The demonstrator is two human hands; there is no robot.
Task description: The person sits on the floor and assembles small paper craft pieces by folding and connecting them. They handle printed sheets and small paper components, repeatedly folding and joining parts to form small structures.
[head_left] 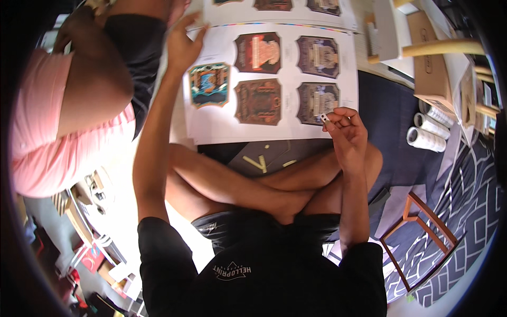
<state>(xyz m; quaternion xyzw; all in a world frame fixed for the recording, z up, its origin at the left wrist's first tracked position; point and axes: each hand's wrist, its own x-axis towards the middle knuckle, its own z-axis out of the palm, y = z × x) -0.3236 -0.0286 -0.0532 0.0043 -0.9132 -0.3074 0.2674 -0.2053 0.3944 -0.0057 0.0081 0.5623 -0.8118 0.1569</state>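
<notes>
A white printed sheet (211, 119) with several shield-shaped colour labels lies in front of my crossed legs. My left hand (182, 45) reaches far forward and pinches the sheet's upper left corner. My right hand (346, 129) hovers over the sheet's lower right label, fingers closed on a small metal blade (323, 118) whose tip touches the paper. A second printed sheet (285, 13) lies beyond the first.
Another person in a pink top (58, 127) sits close on my left. Rolls of white labels (428, 134) and a cardboard box (430, 68) stand at right. A small wooden frame (417, 238) rests on the patterned rug at lower right. A dark cutting mat (264, 156) lies under the sheet.
</notes>
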